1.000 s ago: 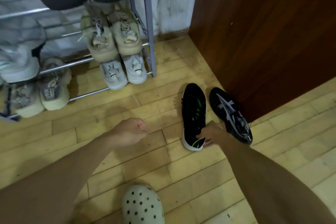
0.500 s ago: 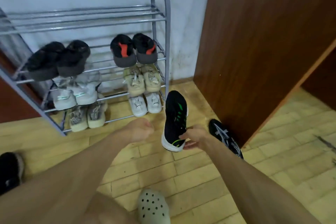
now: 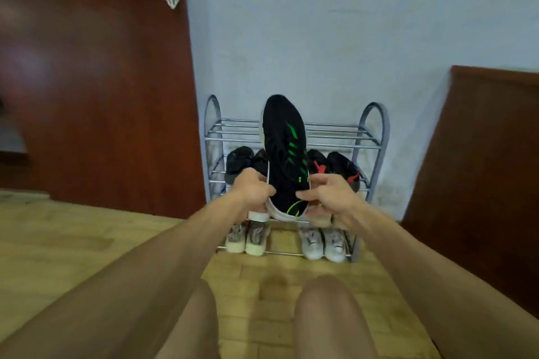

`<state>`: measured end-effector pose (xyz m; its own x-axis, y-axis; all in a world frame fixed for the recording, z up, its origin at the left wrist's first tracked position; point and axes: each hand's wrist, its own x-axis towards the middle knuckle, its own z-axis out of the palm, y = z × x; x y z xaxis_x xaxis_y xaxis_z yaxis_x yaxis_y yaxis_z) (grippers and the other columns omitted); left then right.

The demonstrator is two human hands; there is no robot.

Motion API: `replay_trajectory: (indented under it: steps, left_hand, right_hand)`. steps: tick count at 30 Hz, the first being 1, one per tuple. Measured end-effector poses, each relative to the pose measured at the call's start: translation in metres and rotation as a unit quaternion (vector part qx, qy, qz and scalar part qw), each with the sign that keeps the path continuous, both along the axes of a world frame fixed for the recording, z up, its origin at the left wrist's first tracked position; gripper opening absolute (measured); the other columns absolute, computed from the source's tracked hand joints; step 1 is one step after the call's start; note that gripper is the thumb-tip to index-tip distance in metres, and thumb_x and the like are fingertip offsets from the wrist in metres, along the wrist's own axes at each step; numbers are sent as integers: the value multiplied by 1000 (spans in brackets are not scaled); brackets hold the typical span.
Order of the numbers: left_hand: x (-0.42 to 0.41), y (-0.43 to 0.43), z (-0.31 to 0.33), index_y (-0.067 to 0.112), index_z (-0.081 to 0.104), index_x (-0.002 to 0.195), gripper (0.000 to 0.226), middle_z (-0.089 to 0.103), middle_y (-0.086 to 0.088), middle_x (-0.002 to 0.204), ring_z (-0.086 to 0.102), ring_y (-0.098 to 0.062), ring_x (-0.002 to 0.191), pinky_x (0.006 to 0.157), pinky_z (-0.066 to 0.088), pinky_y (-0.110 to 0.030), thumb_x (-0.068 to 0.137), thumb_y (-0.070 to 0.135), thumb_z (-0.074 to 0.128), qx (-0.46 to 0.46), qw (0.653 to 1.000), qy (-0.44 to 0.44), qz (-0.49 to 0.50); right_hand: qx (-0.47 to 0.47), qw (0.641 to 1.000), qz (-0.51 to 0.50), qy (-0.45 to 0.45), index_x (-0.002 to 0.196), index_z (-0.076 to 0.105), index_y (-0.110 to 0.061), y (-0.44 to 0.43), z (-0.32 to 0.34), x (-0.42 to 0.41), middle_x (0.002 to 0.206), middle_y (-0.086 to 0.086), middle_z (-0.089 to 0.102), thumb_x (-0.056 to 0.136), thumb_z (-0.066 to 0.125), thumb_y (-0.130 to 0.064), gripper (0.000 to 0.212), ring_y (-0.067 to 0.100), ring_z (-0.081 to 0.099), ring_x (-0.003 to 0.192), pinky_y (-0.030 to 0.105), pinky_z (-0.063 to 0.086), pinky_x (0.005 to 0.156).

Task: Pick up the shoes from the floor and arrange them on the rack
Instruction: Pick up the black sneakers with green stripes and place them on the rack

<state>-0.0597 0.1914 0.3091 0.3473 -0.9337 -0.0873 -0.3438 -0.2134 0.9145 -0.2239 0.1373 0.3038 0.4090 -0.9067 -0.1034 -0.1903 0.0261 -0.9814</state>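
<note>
A black shoe with green stripes and a white sole (image 3: 284,154) is held up in the air, toe pointing up, in front of the grey metal rack (image 3: 374,131). My left hand (image 3: 253,191) grips its heel on the left side. My right hand (image 3: 328,194) grips the heel on the right side. The rack's top tier of bars is bare. Black shoes (image 3: 239,160) and black shoes with red marks (image 3: 338,167) sit on the second tier. Pale sneakers (image 3: 246,239) and white sneakers (image 3: 322,240) stand on the lowest tier.
A dark wooden door (image 3: 102,81) stands left of the rack and a brown wooden panel (image 3: 481,169) to its right. A pale blue wall is behind. My knees (image 3: 323,312) are low in view above the wooden floor (image 3: 58,236).
The shoe went from the floor up to rack height. My left hand, earlier a loose fist holding nothing, has joined my right on the heel. The view swung round to face the rack.
</note>
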Motion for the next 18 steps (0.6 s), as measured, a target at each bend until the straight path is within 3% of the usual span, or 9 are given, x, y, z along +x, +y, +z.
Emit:
replay_trajectory:
  steps: [3,6,9,13,18]
  left_hand:
    - [44,25,12,0,64,104,18,69,-19,104,68,-33,93,78,59,-45,87,3,59,-2,999,15,34]
    - [87,52,9,-1,62,108,21,69,-15,100,67,-26,82,67,59,-36,88,5,58,-4,996,28,80]
    - [130,79,-4,-2,63,109,22,68,-12,89,65,-21,70,61,57,-32,87,3,57,1,992,47,114]
    - [186,110,-38,0,61,117,28,69,-15,107,67,-23,84,70,57,-32,89,6,58,30,988,94,120]
    - [243,137,-93,10,60,120,39,66,-5,109,65,-21,98,84,54,-33,94,37,52,65,976,165,125]
  right_hand:
    - [-33,998,47,29,112,69,-18,11,16,46,95,2,74,80,73,-7,34,16,68,78,32,58,64]
    - [-45,990,108,81,111,69,-24,22,20,95,93,3,73,81,74,-21,31,17,64,73,37,58,77]
    - [-31,981,158,108,116,65,-12,36,11,151,105,10,71,84,71,-13,32,21,68,83,39,61,72]
    - [-3,971,182,158,121,58,3,51,-16,222,117,19,67,83,69,-1,39,33,67,98,42,61,71]
    - [64,967,181,170,116,60,5,58,-73,287,119,24,64,83,65,7,33,39,65,99,43,55,69]
